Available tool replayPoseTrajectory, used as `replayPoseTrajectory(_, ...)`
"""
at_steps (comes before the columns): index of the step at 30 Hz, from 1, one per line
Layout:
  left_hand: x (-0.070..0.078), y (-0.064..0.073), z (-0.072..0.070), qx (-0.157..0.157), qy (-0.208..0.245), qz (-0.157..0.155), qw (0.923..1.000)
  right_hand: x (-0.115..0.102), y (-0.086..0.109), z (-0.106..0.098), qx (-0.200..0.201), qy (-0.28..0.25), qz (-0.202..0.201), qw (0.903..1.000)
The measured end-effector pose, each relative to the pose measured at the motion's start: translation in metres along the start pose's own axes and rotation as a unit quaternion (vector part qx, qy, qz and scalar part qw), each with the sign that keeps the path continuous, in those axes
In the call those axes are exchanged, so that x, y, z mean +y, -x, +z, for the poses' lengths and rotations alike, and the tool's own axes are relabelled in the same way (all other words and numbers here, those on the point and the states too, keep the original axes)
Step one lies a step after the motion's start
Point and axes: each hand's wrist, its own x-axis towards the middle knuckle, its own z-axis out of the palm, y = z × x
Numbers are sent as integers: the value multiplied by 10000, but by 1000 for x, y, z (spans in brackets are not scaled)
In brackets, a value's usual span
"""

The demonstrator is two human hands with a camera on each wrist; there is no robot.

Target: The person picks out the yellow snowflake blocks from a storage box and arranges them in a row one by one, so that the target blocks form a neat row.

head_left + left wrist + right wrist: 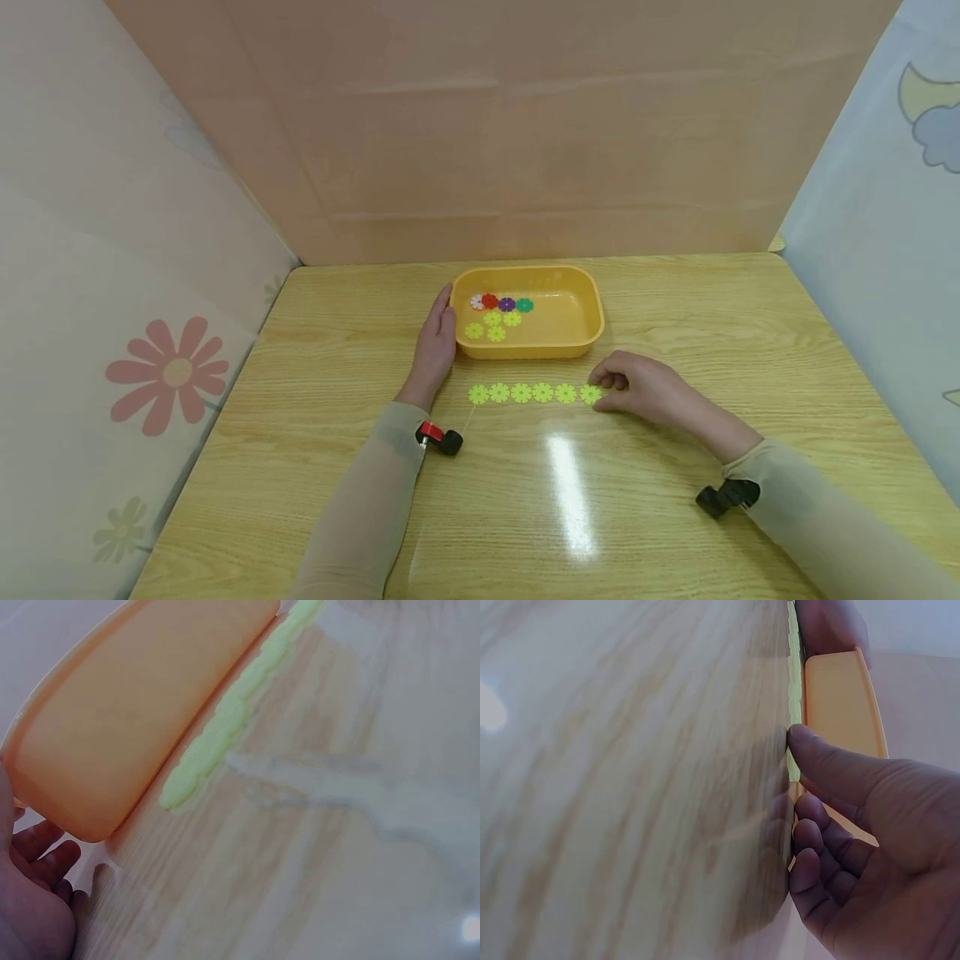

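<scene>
On the table lies a straight row of several yellow-green snowflake-shaped plastic discs [521,392]. At the row's right end, my right hand [643,387] holds the last yellow-green disc [590,393] by its edges between thumb and fingers; its other fingers are curled in the right wrist view. My left hand [437,346] rests along the left side of an orange-yellow plastic basket [558,351], touching its wall. Inside the basket are several loose yellow-green discs [496,333], plus a white disc [477,302], a red disc [490,301], a purple disc [507,304] and a green disc [524,305].
The wood-grain table [315,467] carries a bright light reflection in front of the row. A plain panel [510,125] stands behind the table. Printed side panels rise at the left [60,250] and right [885,267].
</scene>
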Motion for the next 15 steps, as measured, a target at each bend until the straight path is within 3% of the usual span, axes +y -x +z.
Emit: replayPoseTrajectory(15, -1, -1, 1, 59, -42, 109, 9999, -8, 3, -8, 100, -15, -109, 9999)
